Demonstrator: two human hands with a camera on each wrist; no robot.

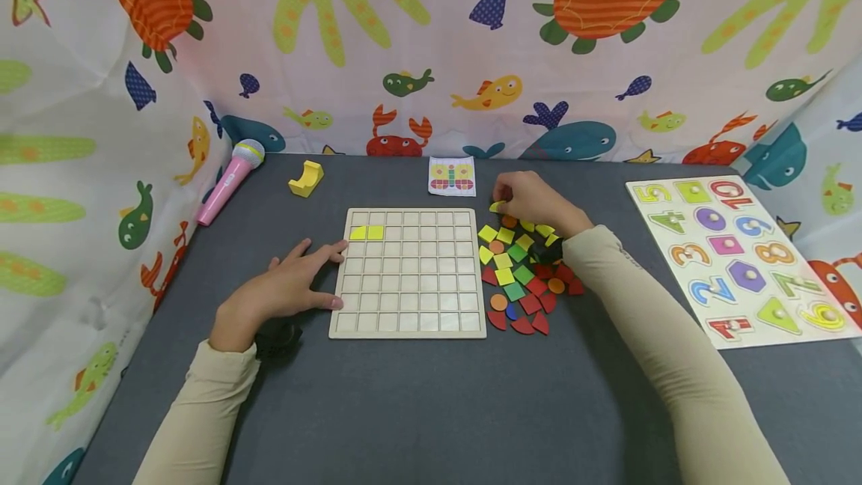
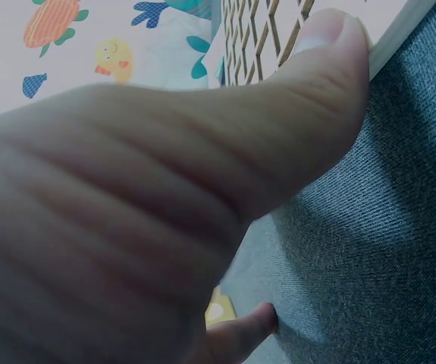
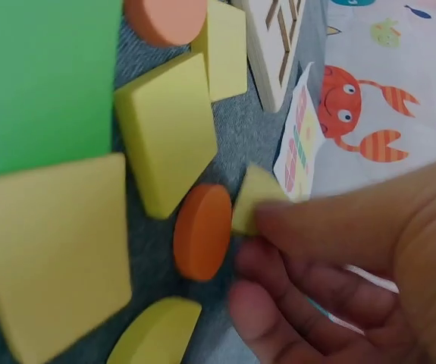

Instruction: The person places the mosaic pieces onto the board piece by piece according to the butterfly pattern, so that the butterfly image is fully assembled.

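A wooden grid board [image 1: 407, 326] lies flat on the table, with two yellow square tiles [image 1: 375, 233] side by side in its upper left cells. My left hand [image 1: 286, 287] rests at the board's left edge, fingers spread and thumb on the rim; the left wrist view shows the thumb [image 2: 308, 98] on the board's corner. Beyond the right edge, my right hand [image 1: 535, 200] pinches a small yellow tile [image 3: 254, 193] between thumb and fingers. Its outline is partly hidden by the thumb. Beside it lies an orange round tile [image 3: 202, 231].
Loose tiles in red, green, yellow, orange and blue, such as a red tile [image 1: 522, 326], spread right of the board. Behind stands a butterfly pattern card [image 1: 452, 177]. A yellow block [image 1: 306, 179] and pink microphone [image 1: 229, 184] lie back left, a number puzzle board [image 1: 680, 234] right.
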